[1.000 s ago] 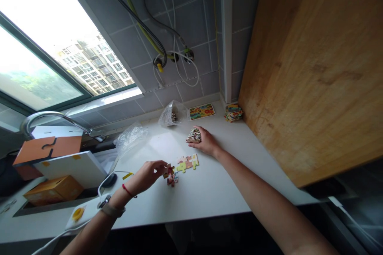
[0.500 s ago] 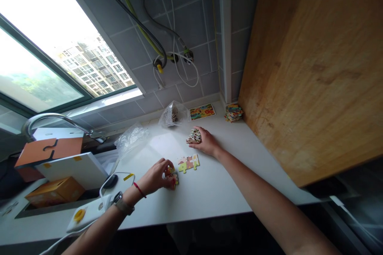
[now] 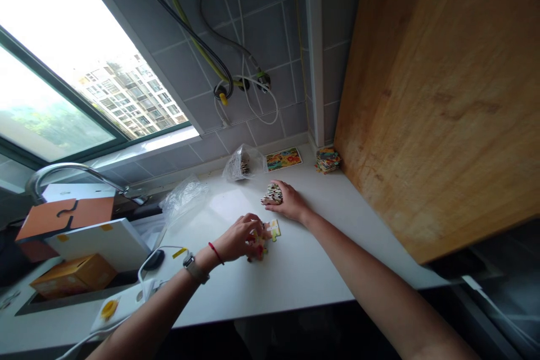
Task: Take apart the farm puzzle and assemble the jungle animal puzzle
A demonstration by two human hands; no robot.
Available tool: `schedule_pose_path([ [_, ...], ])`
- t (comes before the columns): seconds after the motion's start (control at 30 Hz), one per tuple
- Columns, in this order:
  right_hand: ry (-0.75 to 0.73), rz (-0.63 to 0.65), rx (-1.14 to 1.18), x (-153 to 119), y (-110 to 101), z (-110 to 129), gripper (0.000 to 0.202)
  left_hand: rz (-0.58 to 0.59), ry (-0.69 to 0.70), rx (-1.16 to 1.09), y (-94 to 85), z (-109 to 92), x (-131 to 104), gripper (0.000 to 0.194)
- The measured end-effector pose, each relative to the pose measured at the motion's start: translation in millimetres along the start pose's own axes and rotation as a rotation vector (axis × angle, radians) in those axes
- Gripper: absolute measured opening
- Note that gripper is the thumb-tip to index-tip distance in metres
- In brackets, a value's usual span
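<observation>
Puzzle pcs (image 3: pixel 275 230) w/ knobbed edges lie in several grps on the white counter (image 3: pixel 320 270), a big wooden board (image 3: pixel 442 95) rising along its R side. At the back, by the tiled wall, a clear plastic bag (image 3: pixel 242 164) w/ more pcs inside; next, a colourful pic card (image 3: pixel 283 159) flat to its R; then a multicoloured pile (image 3: pixel 328 161) near the board.

Closer in, a flat strip (image 3: pixel 277 227) in pale cream, brown & yellow-green; then a tight stack (image 3: pixel 270 193), edges showing as thin white-&-dark lines; last, a red-&-yellow cluster (image 3: pixel 260 250), partly hid by fingers.

L hand (image 3: pixel 242 238) is over the strip's L end, fingers bent, thumb & fingertips pinching the cluster, which sits right under them, up against the strip; can't tell if the two interlock. Strip's R end shows past the fingers. R hand (image 3: pixel 289 201) curves round the stack's R side, fingers beyond, thumb on the near side, clasping it on the counter just behind the strip.
</observation>
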State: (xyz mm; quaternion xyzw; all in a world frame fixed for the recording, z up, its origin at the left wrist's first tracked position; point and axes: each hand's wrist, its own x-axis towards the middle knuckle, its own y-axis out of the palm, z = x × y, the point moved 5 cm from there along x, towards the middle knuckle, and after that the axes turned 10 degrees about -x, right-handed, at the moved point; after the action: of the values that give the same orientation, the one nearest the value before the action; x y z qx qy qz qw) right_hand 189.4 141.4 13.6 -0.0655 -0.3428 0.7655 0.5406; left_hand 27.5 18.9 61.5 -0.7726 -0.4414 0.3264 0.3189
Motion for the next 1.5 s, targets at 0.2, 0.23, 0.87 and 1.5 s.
schedule_pose_path([
  [0.2, 0.005, 0.011, -0.025, 1, 1, 0, 0.092, 0.063, -0.122, 0.063, -0.8, -6, 7, 0.038],
  [0.23, 0.005, 0.01, -0.027, 0, 1, 0, 0.092, 0.063, -0.127, 0.048, -0.1, -6, 6, 0.038],
  [0.87, -0.022, 0.012, -0.046, 0, 1, 3, 0.092, 0.005, -0.195, 0.033, 5.6, -5, 11, 0.059],
  [1.5, 0.021, -0.031, 0.137, 2, 0, -4, 0.089, 0.032, -0.029, -0.145, 11.6, -28, 15, 0.023],
])
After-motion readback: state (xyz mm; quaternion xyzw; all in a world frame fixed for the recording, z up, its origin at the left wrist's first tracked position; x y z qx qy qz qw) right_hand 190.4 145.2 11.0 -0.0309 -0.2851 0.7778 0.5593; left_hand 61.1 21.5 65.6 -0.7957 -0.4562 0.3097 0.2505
